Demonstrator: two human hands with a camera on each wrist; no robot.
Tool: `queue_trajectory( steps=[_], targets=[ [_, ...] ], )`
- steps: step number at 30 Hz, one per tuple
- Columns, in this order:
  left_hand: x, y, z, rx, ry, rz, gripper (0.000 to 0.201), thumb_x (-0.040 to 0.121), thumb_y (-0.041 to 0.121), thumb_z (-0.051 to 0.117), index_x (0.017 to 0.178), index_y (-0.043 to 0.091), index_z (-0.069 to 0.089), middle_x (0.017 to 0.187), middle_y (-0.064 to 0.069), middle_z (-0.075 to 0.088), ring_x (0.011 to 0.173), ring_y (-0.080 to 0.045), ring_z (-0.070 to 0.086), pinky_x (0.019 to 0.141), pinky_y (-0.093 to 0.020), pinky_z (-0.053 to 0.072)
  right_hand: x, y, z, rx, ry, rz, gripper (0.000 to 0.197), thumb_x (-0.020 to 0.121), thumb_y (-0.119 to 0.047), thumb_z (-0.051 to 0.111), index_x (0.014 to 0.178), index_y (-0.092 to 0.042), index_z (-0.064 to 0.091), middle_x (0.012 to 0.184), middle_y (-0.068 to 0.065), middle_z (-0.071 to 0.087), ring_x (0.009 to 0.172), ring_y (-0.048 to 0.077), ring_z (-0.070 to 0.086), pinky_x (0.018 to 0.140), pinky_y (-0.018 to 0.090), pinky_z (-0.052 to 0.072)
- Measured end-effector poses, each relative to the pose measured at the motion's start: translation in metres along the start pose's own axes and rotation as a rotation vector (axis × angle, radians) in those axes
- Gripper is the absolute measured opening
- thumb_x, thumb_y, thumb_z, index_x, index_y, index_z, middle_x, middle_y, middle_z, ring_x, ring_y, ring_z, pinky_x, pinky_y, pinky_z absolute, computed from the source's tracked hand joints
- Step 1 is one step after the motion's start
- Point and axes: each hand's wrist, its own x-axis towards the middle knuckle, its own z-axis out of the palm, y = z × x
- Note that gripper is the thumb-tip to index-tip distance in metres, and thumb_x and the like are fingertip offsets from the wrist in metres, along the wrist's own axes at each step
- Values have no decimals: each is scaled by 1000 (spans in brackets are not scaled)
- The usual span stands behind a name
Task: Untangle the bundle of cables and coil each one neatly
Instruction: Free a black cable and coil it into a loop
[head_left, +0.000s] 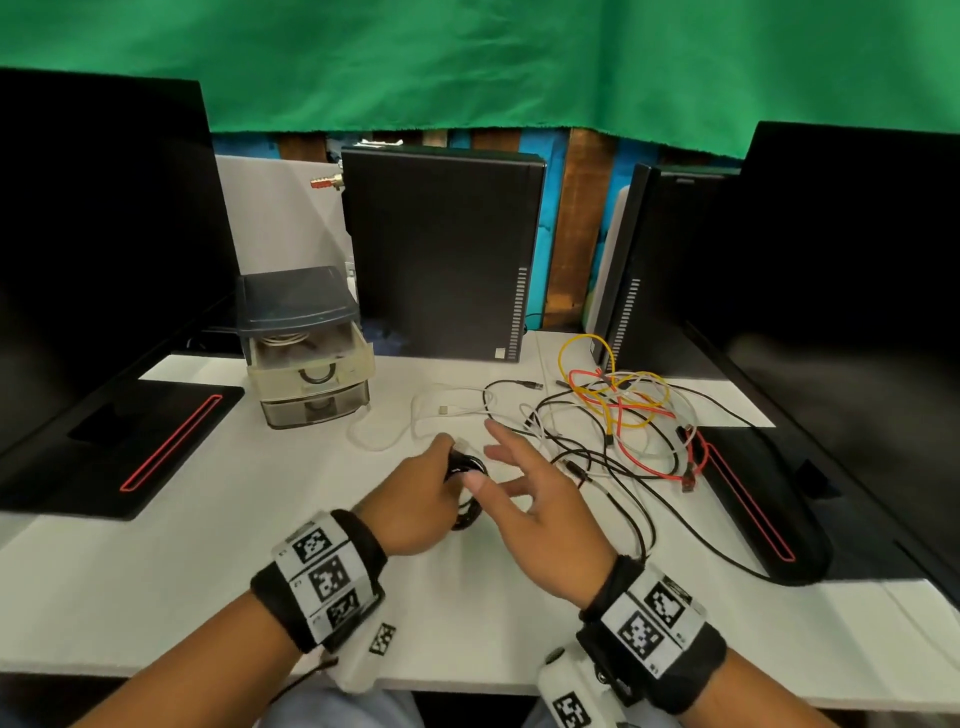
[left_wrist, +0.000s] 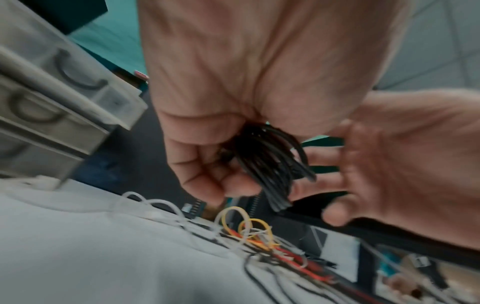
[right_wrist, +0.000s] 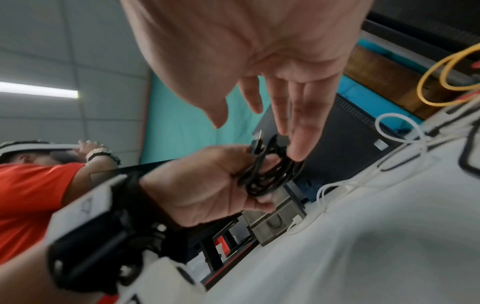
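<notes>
My left hand (head_left: 431, 488) grips a tight coil of black cable (head_left: 467, 470) just above the white desk (head_left: 208, 561); the coil (left_wrist: 270, 164) shows between its curled fingers, and again as the black coil (right_wrist: 270, 172) in the right wrist view. My right hand (head_left: 524, 493) hovers beside the coil with its fingers spread straight, holding nothing. A tangle of yellow, red, white and black cables (head_left: 623, 410) lies on the desk to the right. A loose white cable (head_left: 441, 410) lies just beyond my hands.
A small drawer unit (head_left: 306, 348) with its top drawer pulled out stands at the back left. A black computer tower (head_left: 441, 249) stands behind, a second one (head_left: 649, 270) to its right, and dark monitors (head_left: 104, 234) flank the desk. Another person (right_wrist: 33, 195) in an orange shirt shows in the right wrist view.
</notes>
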Motion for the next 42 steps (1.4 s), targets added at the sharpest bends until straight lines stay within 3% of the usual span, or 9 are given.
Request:
queue_trajectory(
  steps=[4, 10, 16, 21, 24, 30, 32, 35, 42],
  targets=[
    [-10, 29, 7, -428, 110, -36, 13, 97, 3, 49, 101, 11, 58, 88, -3, 66, 79, -15, 60, 75, -28, 49, -2, 2, -2, -137, 162, -208, 33, 99, -35, 57, 132, -31, 59, 113, -15, 63, 93, 4, 60, 83, 21, 49],
    [-13, 47, -7, -1319, 140, -260, 21, 89, -7, 45, 98, 4, 60, 60, -4, 42, 53, -15, 44, 65, -29, 41, -8, -15, -5, -70, 121, -271, 50, 97, -13, 60, 133, -47, 56, 111, -19, 65, 93, 6, 60, 72, 10, 44],
    [-17, 53, -4, -1422, 144, -261, 15, 83, 3, 49, 96, 7, 55, 56, 0, 33, 38, -10, 26, 56, -27, 33, -7, -25, -16, 0, 26, -259, 53, 94, -8, 64, 118, -54, 54, 98, -41, 58, 84, -3, 63, 62, 7, 43],
    [-17, 54, -9, -1598, 103, -303, 36, 86, 43, 63, 89, 7, 65, 59, -1, 37, 39, -10, 25, 56, -25, 32, -4, -22, -20, -37, 8, -199, 48, 90, -24, 70, 119, -60, 54, 100, -21, 61, 93, 4, 62, 65, 15, 45],
    [-18, 56, -11, -1256, 71, -217, 69, 90, 69, 44, 91, 7, 74, 62, -2, 41, 46, -10, 27, 58, -25, 34, -5, -28, -23, -171, 84, -282, 43, 87, -32, 68, 125, -50, 59, 109, -19, 59, 110, 6, 55, 78, 20, 50],
    [-23, 62, 10, -908, 14, -108, 100, 87, 80, 26, 120, -9, 56, 88, -16, 55, 84, -24, 49, 85, -38, 45, -9, -30, -19, -285, 299, -339, 28, 80, -49, 64, 100, -33, 75, 86, -13, 54, 89, 9, 54, 78, 29, 47],
    [-20, 60, 7, -1118, -19, -152, 87, 92, 74, 39, 126, -4, 59, 102, -20, 61, 93, -27, 54, 97, -41, 44, -10, -29, -19, -296, 347, -421, 19, 82, -38, 69, 94, -26, 77, 91, -10, 54, 92, 13, 53, 79, 26, 45],
    [-15, 59, -5, -1331, 12, -202, 42, 85, 31, 67, 118, 4, 62, 86, -8, 58, 74, -15, 51, 83, -33, 45, -13, -31, -15, -368, 380, -592, 12, 81, -21, 74, 91, -17, 77, 99, -1, 55, 96, 19, 51, 83, 23, 40],
    [-9, 52, -33, -1481, 159, -220, 7, 97, 10, 54, 102, 10, 60, 60, 3, 46, 46, -6, 33, 51, -18, 48, -13, -37, -22, -204, 258, -656, 10, 88, -13, 70, 95, -15, 76, 82, -6, 63, 77, 16, 57, 70, 27, 45]
  ],
)
